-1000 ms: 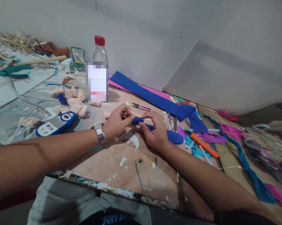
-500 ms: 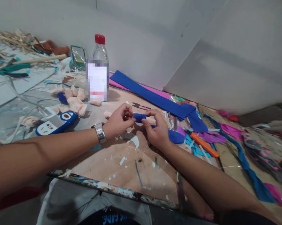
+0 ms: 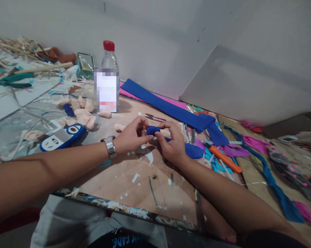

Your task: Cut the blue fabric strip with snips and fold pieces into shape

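A small blue crumpled piece (image 3: 152, 130) is held between both hands above the middle of the wooden board (image 3: 145, 186). My left hand (image 3: 134, 135), with a metal watch at the wrist, is closed with its thumb and fingertips on the left end of the piece. The fingers of my right hand (image 3: 172, 140) pinch its right end. Beneath and beside the right hand lies a longer blue strip (image 3: 194, 151). Small thread snips (image 3: 155, 118) rest just beyond the hands.
A red-capped bottle (image 3: 110, 60) stands behind a phone (image 3: 106, 91). At left are peach crumpled pieces (image 3: 84, 115), a blue-white power strip (image 3: 63, 137) and green-handled pliers (image 3: 18, 79). A wide blue strip (image 3: 160, 103) and an orange cutter (image 3: 224, 158) lie at right.
The fingers of my left hand have shifted around the blue piece, and its thumb now lies straighter along the underside. The piece looks shorter and bunched. The view has moved slightly.
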{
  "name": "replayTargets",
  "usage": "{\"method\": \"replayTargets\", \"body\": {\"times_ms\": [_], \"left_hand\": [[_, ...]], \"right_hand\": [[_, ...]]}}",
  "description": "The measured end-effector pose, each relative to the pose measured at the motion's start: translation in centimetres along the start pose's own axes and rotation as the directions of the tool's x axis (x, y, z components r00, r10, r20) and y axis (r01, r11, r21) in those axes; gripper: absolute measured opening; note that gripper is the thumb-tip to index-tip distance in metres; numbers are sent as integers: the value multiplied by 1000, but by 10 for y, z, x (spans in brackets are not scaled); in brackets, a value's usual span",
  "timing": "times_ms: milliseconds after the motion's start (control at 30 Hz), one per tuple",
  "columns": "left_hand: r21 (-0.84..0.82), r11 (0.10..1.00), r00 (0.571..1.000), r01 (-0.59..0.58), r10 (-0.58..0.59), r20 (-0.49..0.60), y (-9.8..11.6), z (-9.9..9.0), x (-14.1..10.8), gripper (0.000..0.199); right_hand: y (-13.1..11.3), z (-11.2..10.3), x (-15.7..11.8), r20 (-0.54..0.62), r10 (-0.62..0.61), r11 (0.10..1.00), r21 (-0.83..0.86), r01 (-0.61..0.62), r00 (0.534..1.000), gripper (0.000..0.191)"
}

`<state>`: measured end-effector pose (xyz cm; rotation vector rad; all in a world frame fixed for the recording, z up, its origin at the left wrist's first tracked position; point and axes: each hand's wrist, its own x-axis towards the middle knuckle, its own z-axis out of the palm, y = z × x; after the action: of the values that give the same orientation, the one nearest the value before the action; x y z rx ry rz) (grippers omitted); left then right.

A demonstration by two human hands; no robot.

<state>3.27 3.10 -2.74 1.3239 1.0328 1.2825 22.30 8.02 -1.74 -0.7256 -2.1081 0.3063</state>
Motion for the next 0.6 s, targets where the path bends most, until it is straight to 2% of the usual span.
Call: {"method": "replayTargets", "body": {"times_ms": [200, 367, 467, 600], "left_hand": [[-11, 1000, 1000, 0, 0, 0, -4, 0, 2, 31], [-44, 997, 996, 70, -72, -54, -2, 0, -1, 27], [-23, 1000, 999, -10, 9, -43, 1, 0, -5, 35], [61, 991, 993, -116, 117, -26, 2, 2, -8, 28]], "right_hand": [[-1, -1, -1, 8, -46, 999, -20, 46, 999, 15], [0, -2, 0, 36, -59, 996, -61, 61, 998, 17], [0, -2, 0, 102, -60, 995, -78, 68, 993, 18], [-1, -3, 0, 135, -62, 992, -102, 76, 989, 22]]}}
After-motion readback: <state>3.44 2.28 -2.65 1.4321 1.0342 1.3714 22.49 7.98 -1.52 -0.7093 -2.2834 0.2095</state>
